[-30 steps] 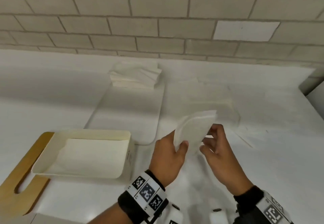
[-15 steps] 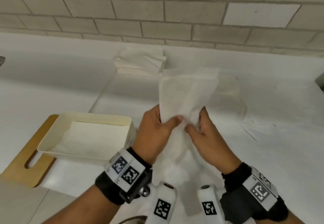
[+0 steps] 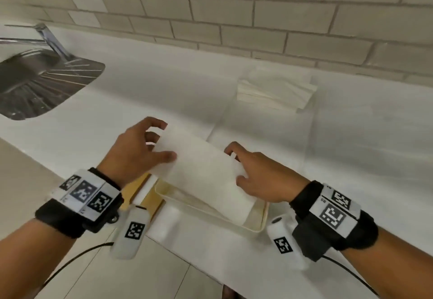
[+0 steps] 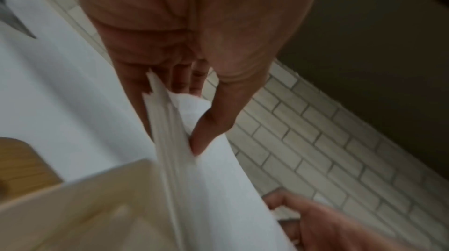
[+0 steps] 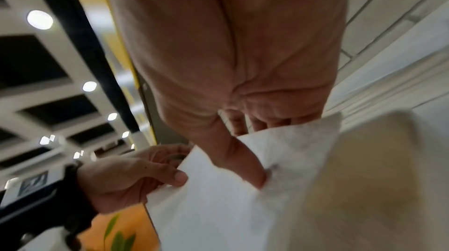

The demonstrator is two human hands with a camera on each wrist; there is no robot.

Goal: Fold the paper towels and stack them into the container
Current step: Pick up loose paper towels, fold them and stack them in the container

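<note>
Showing plain white: folded paper towel (image 3: 201, 169) at frame centre, stack of towels (image 3: 274, 92) at upper right, countertop (image 3: 164, 87). Showing cream: container (image 3: 253, 225) at lower centre. Showing tan wood: board (image 3: 150, 199) beside it. Showing beige brick pattern with grey joints: wall (image 3: 234, 12) across the top. Showing grey steel: sink (image 3: 35, 83) at left. Wearing black-and-white square-code patterns: wrist bands (image 3: 86, 192).

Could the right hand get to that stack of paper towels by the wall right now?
Probably not yet: the right hand grips the folded paper towel over the container. Nothing blocks the bare counter towards the stack.
</note>
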